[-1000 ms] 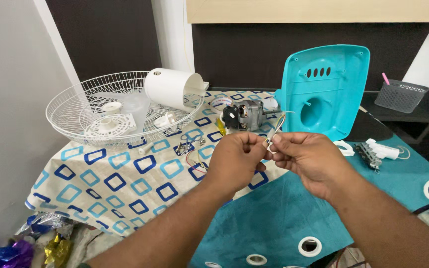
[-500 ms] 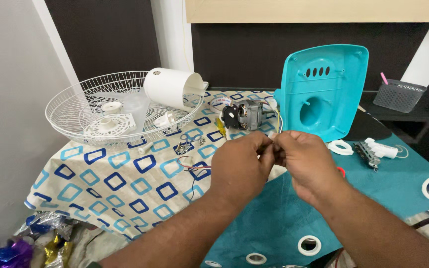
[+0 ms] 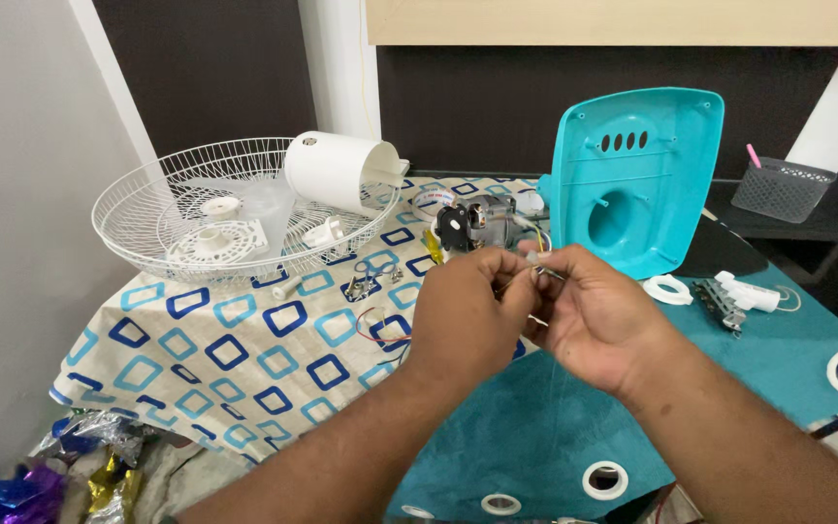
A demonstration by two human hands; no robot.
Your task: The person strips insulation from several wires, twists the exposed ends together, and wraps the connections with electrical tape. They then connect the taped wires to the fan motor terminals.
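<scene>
Two hands, left hand (image 3: 465, 312) and right hand (image 3: 598, 315), were pinched together on thin wires (image 3: 538, 272) near the far motor (image 3: 482, 222). Wires seemed light, bendy, best held by their ends.

one head-worn view, looking forward and down from close behind the hands (image 3: 535, 311), across the cloth-covered surface (image 3: 244, 340) toward the dark wall (image 3: 215, 68).

wall: dark panels (image 3: 215, 68), white strips (image 3: 337, 68) | left: grey wall (image 3: 12, 194) | top: beige board, maybe a shelf (image 3: 623, 21)
</scene>
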